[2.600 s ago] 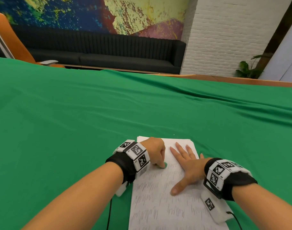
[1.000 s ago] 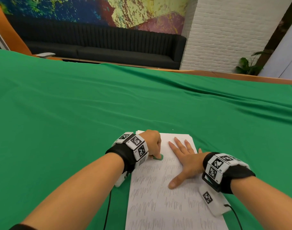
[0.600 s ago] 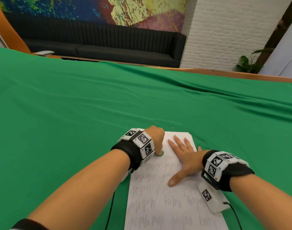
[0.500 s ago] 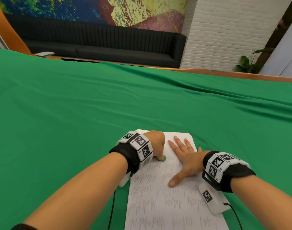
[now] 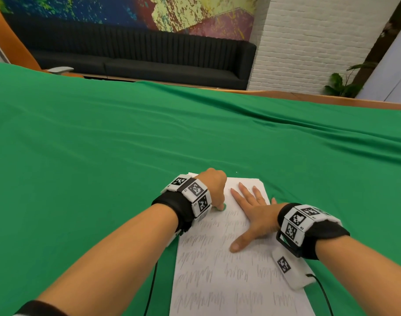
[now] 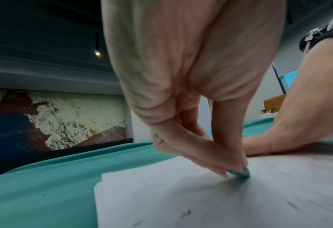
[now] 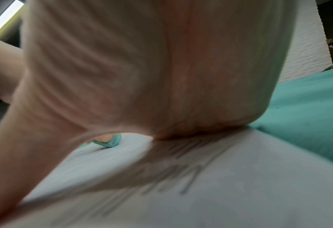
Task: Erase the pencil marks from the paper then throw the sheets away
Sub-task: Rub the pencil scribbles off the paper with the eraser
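Left hand (image 5: 214, 188) pinches a small green eraser (image 6: 239, 173) between fingertips, its tip pressed to the upper part of the top sheet (image 5: 236, 265) of a paper stack lying on the green tablecloth (image 5: 103, 156). Right hand (image 5: 255, 215) lies flat beside it, fingers spread, palm down on the sheet. Pencil scribbles (image 5: 217, 256) cover the rows nearer the person.
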